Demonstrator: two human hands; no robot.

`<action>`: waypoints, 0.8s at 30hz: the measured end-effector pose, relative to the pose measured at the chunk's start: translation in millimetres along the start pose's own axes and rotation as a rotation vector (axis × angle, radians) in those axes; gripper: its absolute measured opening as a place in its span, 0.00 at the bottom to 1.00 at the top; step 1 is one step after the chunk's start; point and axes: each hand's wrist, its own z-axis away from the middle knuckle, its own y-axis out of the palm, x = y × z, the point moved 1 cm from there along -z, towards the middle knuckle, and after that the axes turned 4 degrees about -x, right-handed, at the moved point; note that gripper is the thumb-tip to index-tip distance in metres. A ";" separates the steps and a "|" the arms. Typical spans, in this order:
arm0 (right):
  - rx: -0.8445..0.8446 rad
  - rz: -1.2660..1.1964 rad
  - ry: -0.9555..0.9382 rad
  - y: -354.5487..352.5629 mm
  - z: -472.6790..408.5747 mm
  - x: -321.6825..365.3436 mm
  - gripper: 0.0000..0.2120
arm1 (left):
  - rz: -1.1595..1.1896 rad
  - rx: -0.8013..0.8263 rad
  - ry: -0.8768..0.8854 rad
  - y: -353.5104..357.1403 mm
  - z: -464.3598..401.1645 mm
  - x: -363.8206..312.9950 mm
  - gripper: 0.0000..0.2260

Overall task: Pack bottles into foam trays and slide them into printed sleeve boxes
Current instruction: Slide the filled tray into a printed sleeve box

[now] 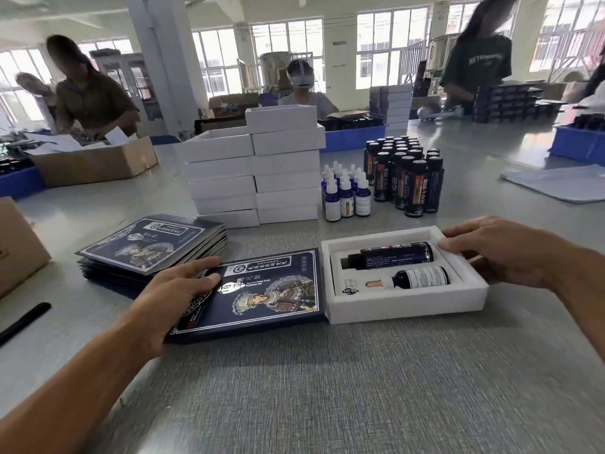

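Centre frame, the left hand [176,290] lies on the sleeve [258,293], fingers nearly straight on top and thumb under the near edge — pinning it so it won't skate, I'd guess. Right of it the tray [406,301] butts against the sleeve's open end, big bottle [393,255] and dropper [412,278] both seated. The right hand [501,253] curls loosely round the tray's far end, ready to push. Further back: flat sleeves [147,244] at left, white boxes [255,168], spare bottles [406,175] upper middle.
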 end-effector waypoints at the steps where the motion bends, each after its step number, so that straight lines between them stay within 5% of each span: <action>1: -0.002 -0.003 0.004 0.0 -0.1 0.0 0.09 | -0.009 -0.002 0.003 0.2 0.3 0.0 0.12; 24: 0.035 0.001 0.029 3.3 -0.4 1.8 0.10 | 0.023 -0.052 -0.006 4.6 5.6 -3.2 0.13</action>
